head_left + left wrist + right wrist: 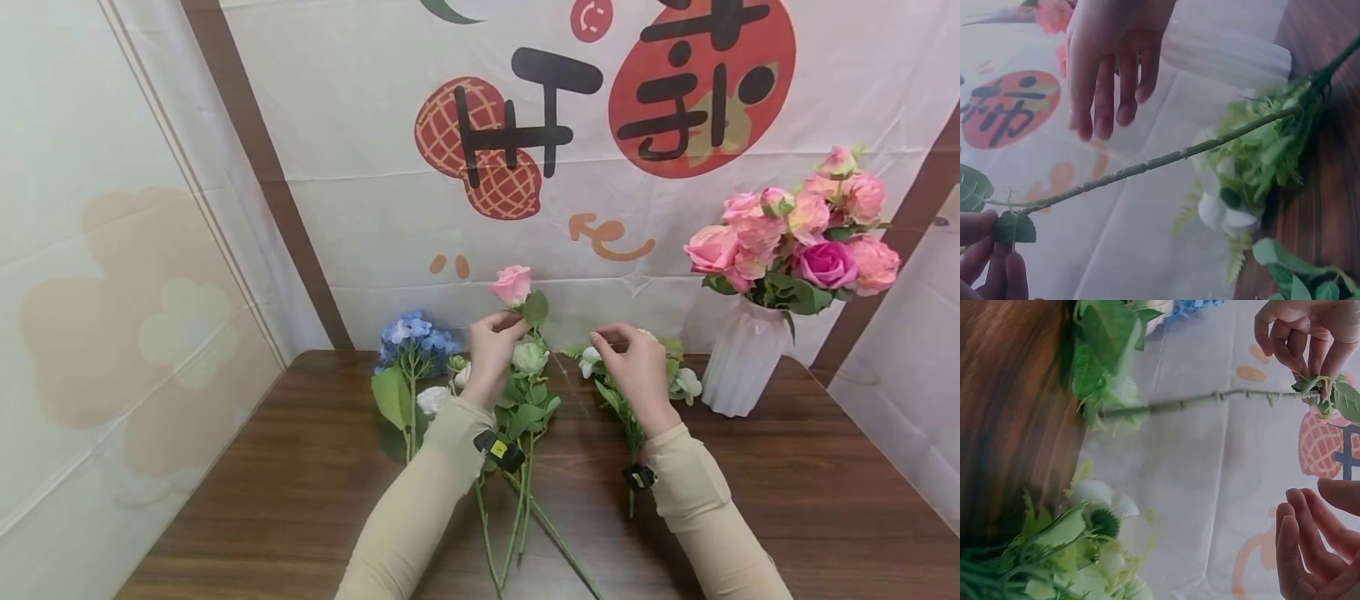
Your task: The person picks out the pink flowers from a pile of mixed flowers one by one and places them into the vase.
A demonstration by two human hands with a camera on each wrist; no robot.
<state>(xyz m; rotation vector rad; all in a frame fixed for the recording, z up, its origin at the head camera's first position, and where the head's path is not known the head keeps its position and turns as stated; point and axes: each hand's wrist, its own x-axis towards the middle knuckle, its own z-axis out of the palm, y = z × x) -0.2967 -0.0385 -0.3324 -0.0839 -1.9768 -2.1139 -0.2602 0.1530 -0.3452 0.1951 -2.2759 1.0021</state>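
Note:
My left hand (491,352) pinches a pink rose (513,285) just below its bloom, beside the green leaves (1016,227). From these fingers the long bare stem (1160,161) runs out at a slant, with small nubs along it. Off to the right, my right hand (636,368) is raised over a bunch of white flowers with greenery (686,384). In the right wrist view its fingers (1310,531) are loosely bent and hold nothing, apart from the stem. A pale green rose (530,357) lies on the table just beyond the left wrist.
A white ribbed vase (742,358) full of pink blooms (806,225) stands at the back right. Blue hydrangea (416,340) and white roses (433,401) lie left of the left arm. Several green stems (525,500) stretch across the brown table (285,500). Behind hangs a printed cloth (360,217).

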